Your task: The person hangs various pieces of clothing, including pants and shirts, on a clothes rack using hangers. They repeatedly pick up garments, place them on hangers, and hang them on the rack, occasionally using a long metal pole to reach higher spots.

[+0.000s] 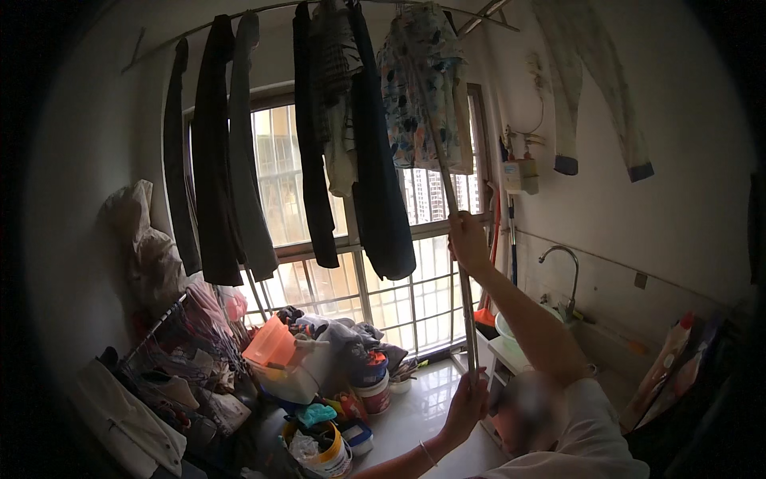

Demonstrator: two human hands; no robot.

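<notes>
My right hand (470, 245) is raised and closed around the middle of a long metal pole (468, 311). Lower down, my left hand (467, 402), with a bracelet at the wrist, grips the pole's bottom end. The pole rises steeply in front of a patterned shirt (413, 114); its upper tip is hard to make out against the cloth. The shirt hangs from a ceiling drying rail (269, 9). Left of it hang dark trousers (383, 197), a striped garment (335, 66) and grey trousers (251, 179).
A barred window (359, 251) lies behind the clothes. Light trousers (568, 90) hang at the right, above a curved tap (575, 269) and green basin (508, 329). Buckets (374, 395), an orange tub (269, 347) and piled hangers (197, 359) crowd the lower left. Something blurred sits below my right forearm.
</notes>
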